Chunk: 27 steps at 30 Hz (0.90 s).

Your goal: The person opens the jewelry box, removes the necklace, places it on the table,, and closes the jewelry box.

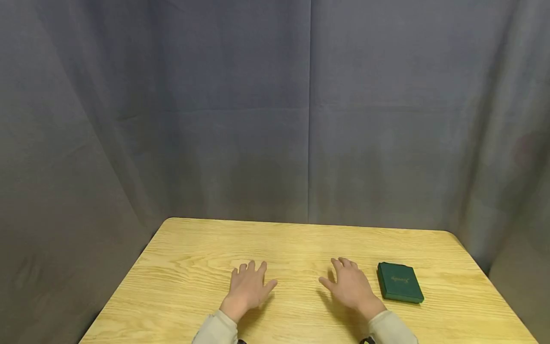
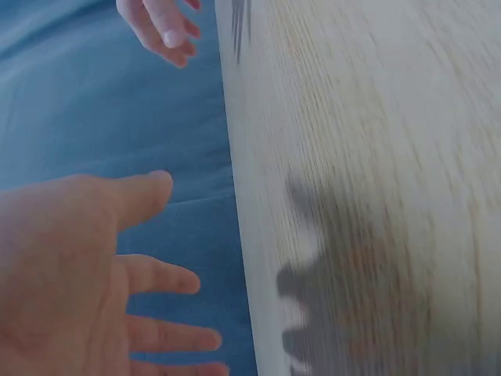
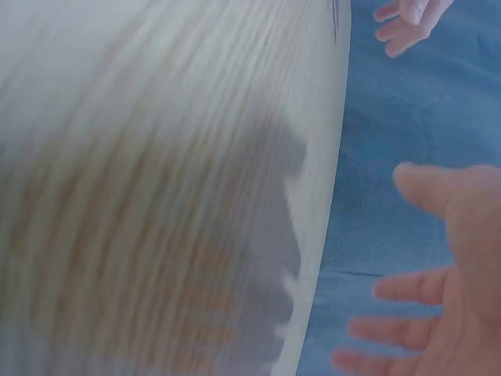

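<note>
My left hand [image 1: 249, 289] hovers palm down over the wooden table [image 1: 189, 267], its fingers spread and the thumb out to the side. Across from it, my right hand [image 1: 350, 286] is held in much the same way, with nothing in its fingers. To the right of the right hand lies a flat dark green box [image 1: 400, 282] with small gold lettering on its lid; neither hand touches it. In the left wrist view the left palm [image 2: 63, 274] faces the camera with spread fingers. The right wrist view likewise shows the right hand [image 3: 462, 266] with fingers apart.
Grey curtains [image 1: 240, 119] hang behind the table and at both sides. The table's back edge runs close to the rear curtain. Shadows of the hands fall on the wood grain.
</note>
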Tool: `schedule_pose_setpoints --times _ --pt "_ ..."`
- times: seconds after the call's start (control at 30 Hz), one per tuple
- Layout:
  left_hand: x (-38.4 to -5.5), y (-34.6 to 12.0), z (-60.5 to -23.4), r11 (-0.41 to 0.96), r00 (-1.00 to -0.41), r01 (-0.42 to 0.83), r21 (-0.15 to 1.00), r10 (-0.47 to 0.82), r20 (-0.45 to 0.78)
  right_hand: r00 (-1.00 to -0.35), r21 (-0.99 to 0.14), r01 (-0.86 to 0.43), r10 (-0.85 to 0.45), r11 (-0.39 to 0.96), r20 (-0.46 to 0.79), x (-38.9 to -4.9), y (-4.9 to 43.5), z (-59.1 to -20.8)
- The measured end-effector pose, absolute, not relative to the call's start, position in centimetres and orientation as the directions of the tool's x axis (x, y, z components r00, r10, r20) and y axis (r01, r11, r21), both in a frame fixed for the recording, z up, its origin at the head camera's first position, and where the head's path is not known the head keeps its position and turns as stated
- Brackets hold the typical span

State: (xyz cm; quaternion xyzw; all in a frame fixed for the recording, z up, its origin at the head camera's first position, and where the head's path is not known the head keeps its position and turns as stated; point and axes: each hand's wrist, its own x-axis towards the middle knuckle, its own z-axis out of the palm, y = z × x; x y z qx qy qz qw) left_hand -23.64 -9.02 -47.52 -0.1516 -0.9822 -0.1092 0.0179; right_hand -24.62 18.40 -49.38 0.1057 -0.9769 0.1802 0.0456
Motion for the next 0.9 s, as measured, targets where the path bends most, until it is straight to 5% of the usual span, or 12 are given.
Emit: schedule_pose_setpoints --times 0.3,0.9 --pt "-23.9 -8.5 -47.4 0.871 -0.896 0.442 0.213 0.418 0.151 -0.963 -0.387 -0.258 -0.202 0.885 0.180 -24.5 19.1 -48.8" --pt "-24.0 -3.7 -46.6 0.750 -0.799 0.593 0.293 0.594 0.097 -0.972 -0.390 -0.225 -0.180 0.893 0.148 -23.7 21.9 -48.1"
